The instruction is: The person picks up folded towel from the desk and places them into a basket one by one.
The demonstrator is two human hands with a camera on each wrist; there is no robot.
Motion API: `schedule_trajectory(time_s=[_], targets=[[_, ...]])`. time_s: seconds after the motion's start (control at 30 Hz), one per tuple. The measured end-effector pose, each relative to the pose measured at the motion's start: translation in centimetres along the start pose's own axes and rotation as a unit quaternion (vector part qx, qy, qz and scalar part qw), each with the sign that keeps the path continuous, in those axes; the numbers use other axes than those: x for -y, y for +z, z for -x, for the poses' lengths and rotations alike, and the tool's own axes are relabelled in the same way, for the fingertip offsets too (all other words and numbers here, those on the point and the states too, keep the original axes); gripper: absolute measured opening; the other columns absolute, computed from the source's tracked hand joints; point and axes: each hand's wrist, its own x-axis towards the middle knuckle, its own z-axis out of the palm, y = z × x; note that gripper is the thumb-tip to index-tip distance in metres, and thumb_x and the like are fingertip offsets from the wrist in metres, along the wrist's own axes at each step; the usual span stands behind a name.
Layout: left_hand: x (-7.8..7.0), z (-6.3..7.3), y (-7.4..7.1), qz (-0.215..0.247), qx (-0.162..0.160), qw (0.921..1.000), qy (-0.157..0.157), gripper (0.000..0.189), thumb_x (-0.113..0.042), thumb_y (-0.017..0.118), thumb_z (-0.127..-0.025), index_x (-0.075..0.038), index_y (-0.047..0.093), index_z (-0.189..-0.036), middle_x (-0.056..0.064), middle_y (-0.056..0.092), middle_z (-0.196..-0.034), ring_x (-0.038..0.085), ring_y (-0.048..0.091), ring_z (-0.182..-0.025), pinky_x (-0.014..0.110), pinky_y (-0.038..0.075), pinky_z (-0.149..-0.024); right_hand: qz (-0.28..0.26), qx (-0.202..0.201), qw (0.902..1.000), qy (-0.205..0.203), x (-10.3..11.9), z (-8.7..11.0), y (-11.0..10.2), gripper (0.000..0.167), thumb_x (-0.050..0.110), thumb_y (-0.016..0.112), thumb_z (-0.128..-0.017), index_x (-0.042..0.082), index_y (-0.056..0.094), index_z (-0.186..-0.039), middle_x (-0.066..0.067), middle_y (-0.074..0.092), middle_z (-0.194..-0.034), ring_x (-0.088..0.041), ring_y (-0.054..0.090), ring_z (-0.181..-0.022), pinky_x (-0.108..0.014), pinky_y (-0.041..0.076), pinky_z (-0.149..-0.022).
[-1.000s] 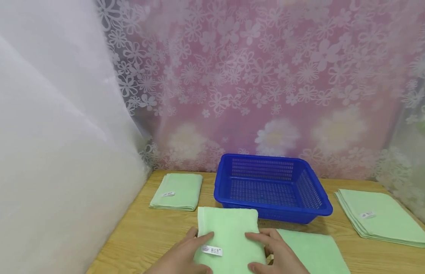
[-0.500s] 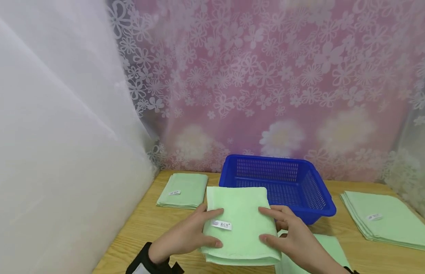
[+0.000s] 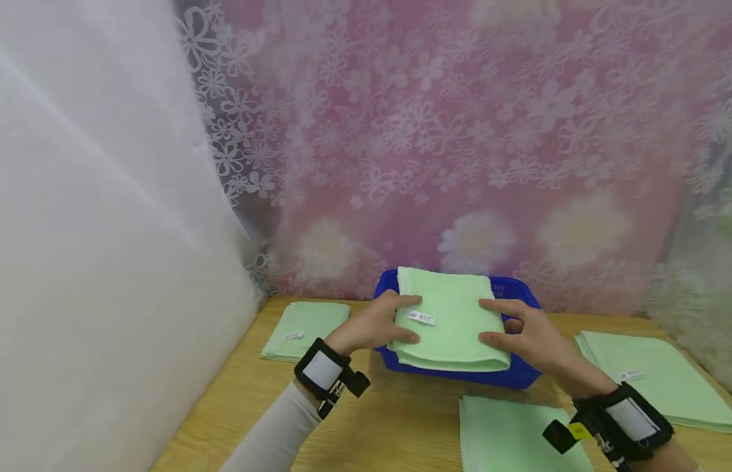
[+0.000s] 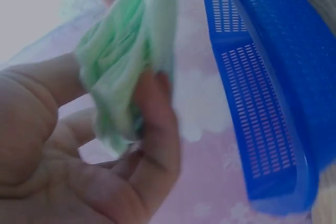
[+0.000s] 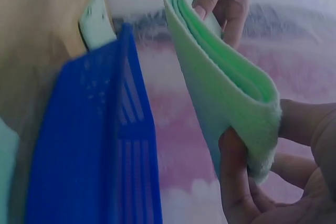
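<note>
A folded light green towel (image 3: 451, 321) with a small white label hangs above the blue plastic basket (image 3: 460, 379), covering most of its opening in the head view. My left hand (image 3: 377, 321) grips the towel's left edge between thumb and fingers. On the opposite edge, my right hand (image 3: 527, 331) pinches it the same way. The right wrist view shows the towel (image 5: 226, 82) in several layers, apart from the basket (image 5: 79, 145) wall. Seen from the left wrist, the towel (image 4: 131, 51) is blurred and its folds bunch near the fingers.
Another folded green towel (image 3: 309, 328) lies left of the basket. One more towel (image 3: 519, 436) rests in front of it, and a thicker folded stack (image 3: 660, 373) lies at the right. The wooden table (image 3: 242, 393) meets a flowered curtain (image 3: 460, 131) behind and a white sheet at left.
Both hands have carried the folded towel up and forward, from the table's front to above the basket. The towel lying in front of the basket shows more fully now.
</note>
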Motion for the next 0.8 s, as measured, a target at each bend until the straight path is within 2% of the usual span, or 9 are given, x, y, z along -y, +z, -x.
schedule_trajectory(time_s=[0.1, 0.23, 0.33, 0.5, 0.63, 0.73, 0.8], targets=[[0.8, -2.5, 0.5, 0.027, -0.023, 0.9993, 0.013, 0.07, -0.016, 0.075, -0.091, -0.015, 0.042, -0.153, 0.007, 0.048, -0.138, 0.017, 0.043, -0.083, 0.029, 0.039, -0.073, -0.006, 0.006, 0.9999, 0.005, -1.3, -1.8, -1.3, 0.081, 0.043, 0.072, -0.09, 0.014, 0.035, -0.156, -0.027, 0.013, -0.162, -0.05, 0.044, -0.134, -0.054, 0.048, -0.097], [1.3, -4.7, 0.9, 0.05, -0.038, 0.998, 0.003, 0.068, -0.011, 0.075, -0.09, -0.012, 0.044, -0.152, 0.009, 0.052, -0.143, 0.014, 0.045, -0.069, 0.028, 0.039, -0.07, 0.007, 0.008, 0.9999, -0.002, -2.4, -3.5, -2.3, 0.08, 0.044, 0.07, -0.092, 0.013, 0.034, -0.157, -0.028, 0.01, -0.163, -0.056, 0.032, -0.138, -0.064, 0.039, -0.102], [1.6, -5.8, 1.1, 0.057, -0.042, 0.9974, -0.013, 0.067, -0.011, 0.075, -0.09, -0.012, 0.045, -0.151, 0.01, 0.052, -0.145, 0.015, 0.051, -0.075, 0.029, 0.04, -0.07, 0.017, 0.009, 0.9998, -0.007, -3.3, -4.3, -2.6, 0.079, 0.045, 0.069, -0.092, 0.014, 0.035, -0.156, -0.027, 0.014, -0.163, -0.055, 0.033, -0.138, -0.066, 0.037, -0.103], [2.7, -7.4, 2.0, 0.057, -0.034, 0.9973, -0.033, 0.065, -0.011, 0.075, -0.09, -0.01, 0.048, -0.149, 0.009, 0.045, -0.153, 0.019, 0.055, -0.1, 0.029, 0.042, -0.077, 0.026, 0.017, 0.9995, 0.006, -5.2, -5.5, -2.6, 0.08, 0.048, 0.07, -0.091, 0.014, 0.038, -0.155, -0.026, 0.014, -0.163, -0.052, 0.035, -0.137, -0.065, 0.039, -0.102], [3.6, -8.8, 2.5, 0.049, -0.021, 0.9977, -0.043, 0.063, -0.008, 0.073, -0.091, -0.005, 0.047, -0.148, 0.01, 0.046, -0.153, 0.022, 0.051, -0.13, 0.028, 0.044, -0.086, 0.025, 0.032, 0.999, 0.016, -6.4, -6.8, -2.6, 0.08, 0.049, 0.07, -0.091, 0.013, 0.039, -0.155, -0.025, 0.012, -0.163, -0.054, 0.034, -0.137, -0.066, 0.038, -0.103], [4.0, -9.7, 2.6, 0.046, -0.012, 0.9974, -0.054, 0.063, -0.004, 0.07, -0.092, -0.004, 0.045, -0.15, 0.011, 0.044, -0.155, 0.02, 0.046, -0.134, 0.027, 0.044, -0.084, 0.03, 0.038, 0.9988, 0.013, -7.2, -7.9, -2.7, 0.077, 0.045, 0.07, -0.092, 0.011, 0.038, -0.155, -0.026, 0.012, -0.163, -0.054, 0.035, -0.136, -0.067, 0.037, -0.102], [4.3, -10.3, 2.8, 0.046, -0.003, 0.9967, -0.067, 0.063, -0.002, 0.069, -0.093, -0.004, 0.044, -0.15, 0.011, 0.042, -0.155, 0.017, 0.051, -0.121, 0.027, 0.043, -0.077, 0.04, 0.039, 0.9983, 0.013, -7.8, -8.6, -2.6, 0.076, 0.043, 0.069, -0.093, 0.011, 0.039, -0.154, -0.027, 0.015, -0.162, -0.053, 0.038, -0.135, -0.066, 0.039, -0.101]])
